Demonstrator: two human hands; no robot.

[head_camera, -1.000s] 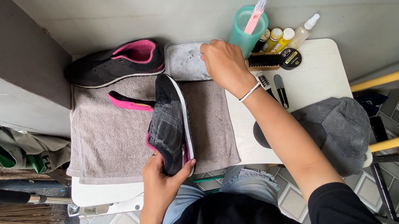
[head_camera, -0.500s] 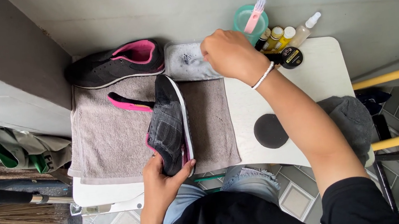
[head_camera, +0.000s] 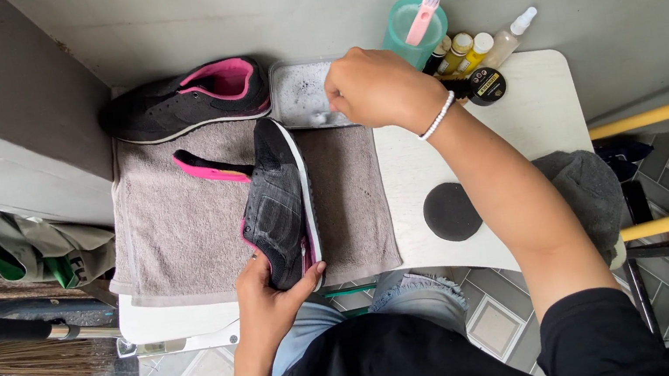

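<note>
My left hand (head_camera: 267, 300) grips the heel end of a black shoe with pink lining (head_camera: 280, 205). The shoe is turned on its side on a grey towel (head_camera: 174, 238), its white sole edge facing right. My right hand (head_camera: 372, 85) is closed over a small clear tray of soapy water (head_camera: 297, 87) at the back. It seems to hold a small brush, which the fingers mostly hide. The second black and pink shoe (head_camera: 184, 100) lies behind the towel by the wall. A pink and black insole (head_camera: 212, 166) rests on the towel.
A teal cup with a pink brush (head_camera: 414, 21), small bottles (head_camera: 473, 48) and a round black tin (head_camera: 485, 86) stand at the back of the white table (head_camera: 519, 125). A black round pad (head_camera: 451, 212) lies on it. A broom (head_camera: 14, 346) and sandals lie on the left.
My right hand has moved left from the bottles and brushes beside the cup to above the soapy tray. My left hand has kept its hold on the shoe.
</note>
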